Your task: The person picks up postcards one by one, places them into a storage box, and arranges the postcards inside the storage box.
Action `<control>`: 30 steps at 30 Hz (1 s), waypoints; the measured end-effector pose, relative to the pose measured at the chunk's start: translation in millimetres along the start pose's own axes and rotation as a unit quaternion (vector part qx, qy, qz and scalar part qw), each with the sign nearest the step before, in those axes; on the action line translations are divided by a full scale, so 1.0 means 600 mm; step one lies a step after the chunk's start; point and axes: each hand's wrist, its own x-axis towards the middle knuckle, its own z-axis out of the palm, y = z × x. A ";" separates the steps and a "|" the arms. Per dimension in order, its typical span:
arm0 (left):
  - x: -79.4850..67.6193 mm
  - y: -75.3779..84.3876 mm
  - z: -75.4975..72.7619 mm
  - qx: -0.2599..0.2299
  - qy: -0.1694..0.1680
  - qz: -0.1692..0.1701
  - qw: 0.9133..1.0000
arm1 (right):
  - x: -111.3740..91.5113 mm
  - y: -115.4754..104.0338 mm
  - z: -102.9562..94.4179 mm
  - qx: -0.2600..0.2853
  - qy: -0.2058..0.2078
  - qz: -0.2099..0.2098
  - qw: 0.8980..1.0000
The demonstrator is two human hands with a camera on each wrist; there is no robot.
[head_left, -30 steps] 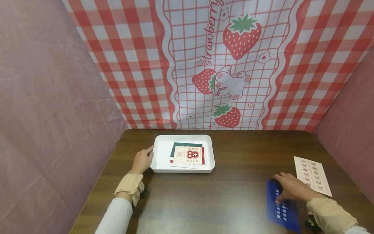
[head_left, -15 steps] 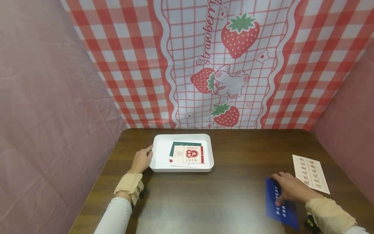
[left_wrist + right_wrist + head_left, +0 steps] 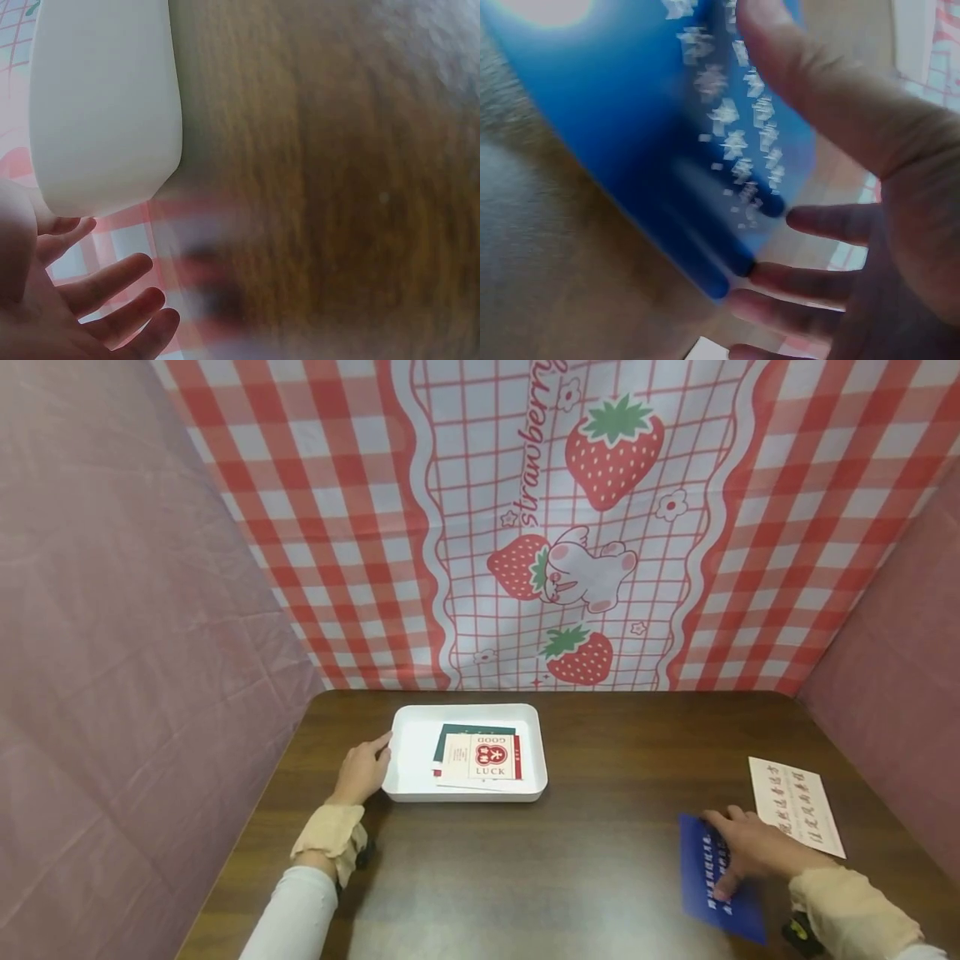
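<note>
Getting hold of a flat card: work the edge

Using the white tray (image 3: 411, 760) as the reference: the blue card (image 3: 694, 872) is well off to its right and nearer the person, with the right hand (image 3: 750, 846) over it. Thumb and fingers are wide apart, fingertips right at the card's edge; honestly can't tell if there's a real pinch. My take: the step is getting that card cleanly in hand, so I'd tip one edge up, then set the thumb opposite the fingertips instead of clawing at the middle (it looks glossy, so I'd bet it slips). Mind the knuckles too, since the cream card (image 3: 801, 802) lies even farther to the tray's right, partly hidden by the hand. The left hand (image 3: 363, 771) is at the tray's left end, fingers loosely spread. Light contact is plenty there; a shove could shift the printed cards (image 3: 491, 757) inside.
</note>
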 end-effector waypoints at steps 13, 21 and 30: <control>0.000 -0.002 0.001 0.003 0.000 0.001 1.000 | 0.010 0.020 0.008 0.005 0.061 -0.027 0.998; 0.006 0.003 0.002 0.005 0.006 0.010 1.000 | 0.004 0.021 0.005 0.036 0.063 -0.029 0.997; 0.005 0.004 0.004 0.005 0.003 0.002 1.000 | -0.015 -0.002 0.025 0.011 -0.008 -0.019 1.000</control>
